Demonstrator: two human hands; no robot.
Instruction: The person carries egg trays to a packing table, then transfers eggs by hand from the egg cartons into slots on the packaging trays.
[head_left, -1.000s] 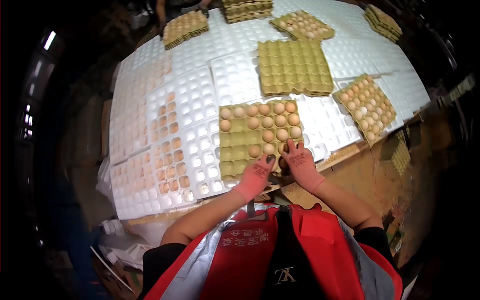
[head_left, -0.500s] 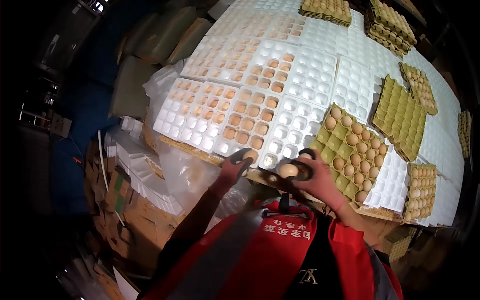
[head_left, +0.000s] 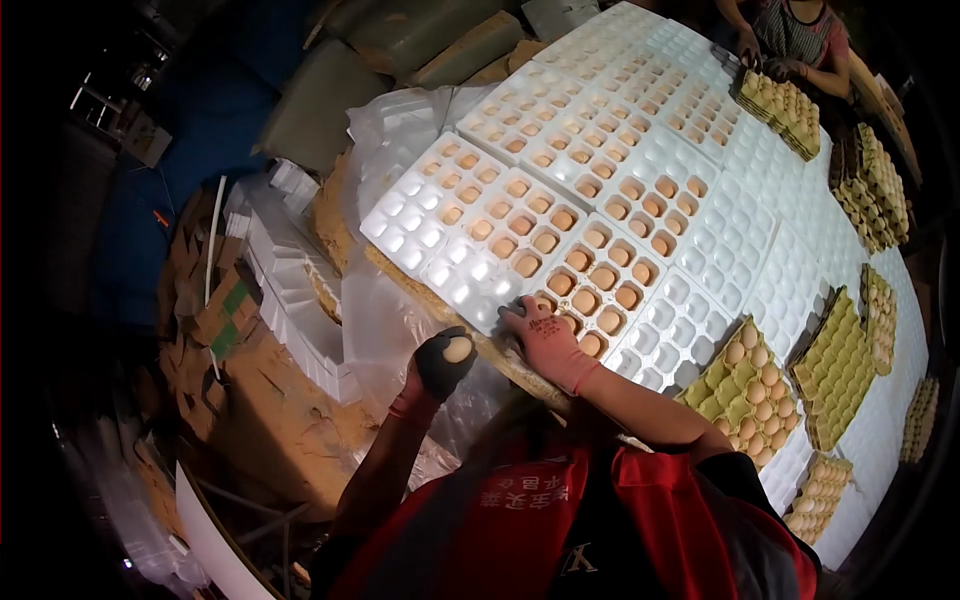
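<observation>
While the left hand [head_left: 443, 362] curls its dark fingers around a pale egg [head_left: 457, 349], part of the shell shows between them, and that egg sits off the edge of the table [head_left: 430, 305], above plastic sheeting [head_left: 380, 335]. The right hand [head_left: 548, 343] lies back-up over the front of a white foam tray [head_left: 655, 332], near eggs in cells [head_left: 609, 320]; whether its bent fingers grip anything cannot be told.

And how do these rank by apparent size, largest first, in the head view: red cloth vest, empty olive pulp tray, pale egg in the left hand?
1. Red cloth vest
2. Empty olive pulp tray
3. Pale egg in the left hand
</observation>
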